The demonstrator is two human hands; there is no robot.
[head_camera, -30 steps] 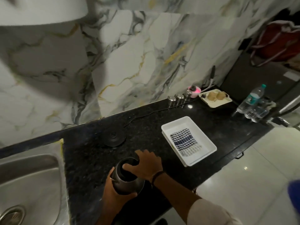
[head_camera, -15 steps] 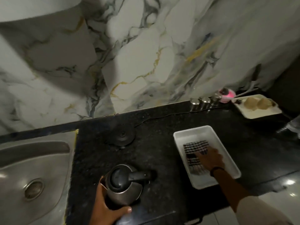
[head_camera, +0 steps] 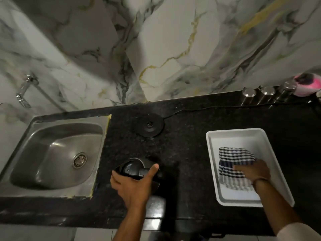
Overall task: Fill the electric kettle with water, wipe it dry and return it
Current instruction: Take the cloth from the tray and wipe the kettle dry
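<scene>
The steel electric kettle [head_camera: 129, 168] with a black lid stands on the black granite counter [head_camera: 187, 153], near its front edge. My left hand [head_camera: 133, 185] grips it from the near side, thumb over the black handle. The round black kettle base [head_camera: 150, 125] sits bare behind it, its cord running right along the wall. To the right, a blue and white checked cloth [head_camera: 234, 155] lies in a white tray [head_camera: 243, 138]. My right hand [head_camera: 253, 171] is on the cloth's near half, fingers closing on it.
A steel sink [head_camera: 52, 153] with a drain is set into the counter at the left, with a wall tap [head_camera: 26, 91] above it. Three steel canisters [head_camera: 267, 92] and a pink object [head_camera: 305, 84] stand along the marble wall at the back right.
My right hand left the kettle's top and went to the cloth in the tray. My left hand moved up onto the kettle's handle. The view swung left and down.
</scene>
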